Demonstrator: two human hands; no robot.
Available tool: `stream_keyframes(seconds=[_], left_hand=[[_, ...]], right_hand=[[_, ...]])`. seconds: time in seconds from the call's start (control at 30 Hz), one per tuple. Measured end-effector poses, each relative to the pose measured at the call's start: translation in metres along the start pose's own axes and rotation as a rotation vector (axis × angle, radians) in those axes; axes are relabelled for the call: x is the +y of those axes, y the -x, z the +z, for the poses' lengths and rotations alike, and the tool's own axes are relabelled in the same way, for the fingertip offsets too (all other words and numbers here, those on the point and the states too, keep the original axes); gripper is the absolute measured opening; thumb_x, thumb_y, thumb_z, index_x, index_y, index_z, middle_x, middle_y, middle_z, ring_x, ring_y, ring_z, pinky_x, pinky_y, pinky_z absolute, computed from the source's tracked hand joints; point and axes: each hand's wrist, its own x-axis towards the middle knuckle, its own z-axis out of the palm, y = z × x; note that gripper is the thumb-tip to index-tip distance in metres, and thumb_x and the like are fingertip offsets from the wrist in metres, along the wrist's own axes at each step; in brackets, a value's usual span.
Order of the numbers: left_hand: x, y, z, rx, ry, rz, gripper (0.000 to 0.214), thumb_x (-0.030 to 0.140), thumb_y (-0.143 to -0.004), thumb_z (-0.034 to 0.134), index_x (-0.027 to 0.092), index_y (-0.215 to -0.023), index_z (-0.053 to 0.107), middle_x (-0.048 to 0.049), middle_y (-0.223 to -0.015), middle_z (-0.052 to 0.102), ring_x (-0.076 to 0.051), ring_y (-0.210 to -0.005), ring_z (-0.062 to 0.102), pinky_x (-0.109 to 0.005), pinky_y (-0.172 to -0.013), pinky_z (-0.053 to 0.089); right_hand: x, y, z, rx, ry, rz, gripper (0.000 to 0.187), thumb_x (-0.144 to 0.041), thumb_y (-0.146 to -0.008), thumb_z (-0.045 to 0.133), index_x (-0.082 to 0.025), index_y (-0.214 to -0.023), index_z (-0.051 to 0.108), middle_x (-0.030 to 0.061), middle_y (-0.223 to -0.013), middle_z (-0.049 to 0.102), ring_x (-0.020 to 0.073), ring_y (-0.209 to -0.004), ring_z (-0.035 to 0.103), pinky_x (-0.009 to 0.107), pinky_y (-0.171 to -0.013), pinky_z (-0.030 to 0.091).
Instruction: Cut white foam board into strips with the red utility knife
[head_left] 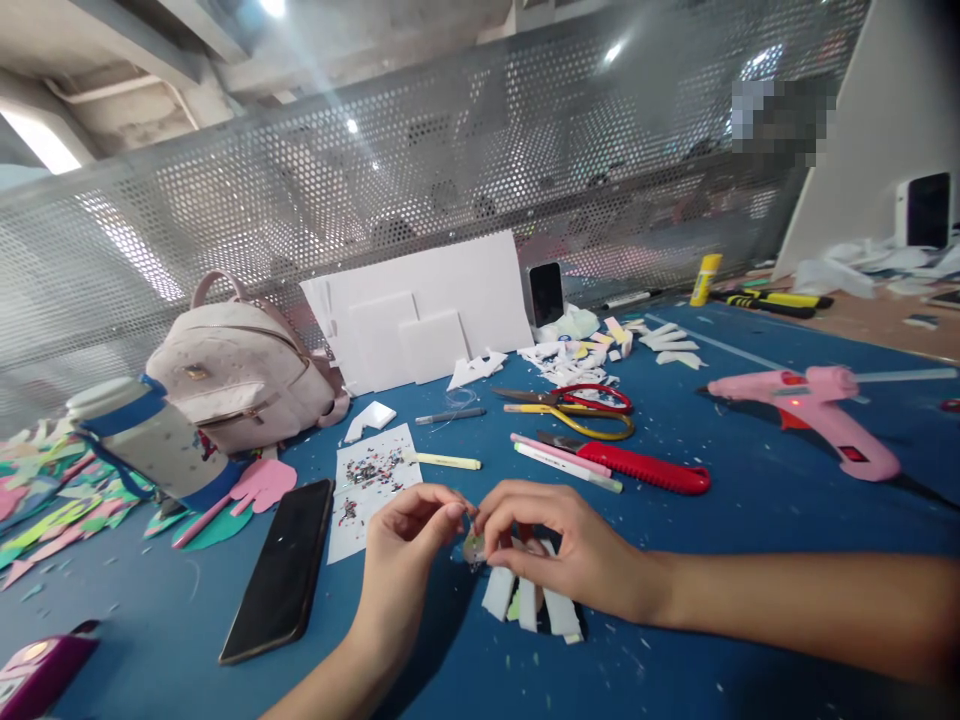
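My left hand (409, 560) and my right hand (559, 545) meet just above the blue table (750, 520), fingertips pinched together on a tiny grey piece (474, 547) held between them. Under my right hand lie several white foam strips (532, 605) with a bit of green among them. A white paper sheet (371, 485) sprinkled with small coloured bits lies just beyond my left hand. A black phone (281, 570) rests face up to the left of my left wrist.
A pink glue gun (817, 410) lies at right. Red and yellow scissors (577, 410), a red utility knife (645, 468) and pens lie mid-table. White foam boards (427, 310) lean on the mesh fence, beside a pink backpack (240, 370) and a bottle (150, 440). Coloured cutouts (52, 510) cover the left.
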Motion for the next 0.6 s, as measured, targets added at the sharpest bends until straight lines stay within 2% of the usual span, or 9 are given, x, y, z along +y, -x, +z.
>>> stream_keyframes(seconds=[0.1,0.2,0.43,0.6], left_hand=[[0.002,-0.001,-0.001,-0.021,-0.059,0.027,0.011,0.024,-0.082,0.078,0.017,-0.075,0.074,-0.0008,-0.073,0.073,-0.01,-0.066,0.061,-0.017,-0.064,0.048],[0.005,0.0,-0.001,-0.051,-0.083,0.021,0.011,0.023,-0.083,0.076,0.017,-0.075,0.073,-0.0012,-0.071,0.074,-0.011,-0.065,0.063,-0.017,-0.064,0.049],[0.009,0.005,0.006,-0.138,-0.058,-0.038,0.013,0.022,-0.085,0.075,0.015,-0.075,0.07,-0.0007,-0.066,0.072,-0.01,-0.061,0.063,-0.018,-0.062,0.049],[0.006,0.007,0.008,-0.216,0.012,-0.112,0.02,0.03,-0.085,0.077,0.014,-0.078,0.068,-0.0022,-0.07,0.072,-0.008,-0.055,0.061,-0.018,-0.058,0.046]], right_hand=[[-0.001,0.0,-0.002,0.079,-0.008,0.004,0.007,-0.021,-0.091,0.07,-0.017,-0.086,0.07,0.0043,-0.096,0.067,0.0111,-0.074,0.059,0.021,-0.06,0.044],[-0.002,-0.001,-0.005,0.122,-0.014,-0.014,0.006,-0.019,-0.091,0.069,-0.017,-0.086,0.07,0.0035,-0.092,0.066,0.0124,-0.077,0.06,0.022,-0.065,0.045],[-0.002,-0.002,-0.008,0.132,-0.001,0.004,0.009,-0.022,-0.093,0.066,-0.018,-0.086,0.068,0.0019,-0.087,0.063,0.0131,-0.076,0.058,0.024,-0.064,0.044],[0.0,-0.002,-0.007,0.127,0.004,0.061,0.009,-0.025,-0.095,0.063,-0.019,-0.088,0.064,0.0011,-0.087,0.062,0.0136,-0.076,0.057,0.025,-0.064,0.043]])
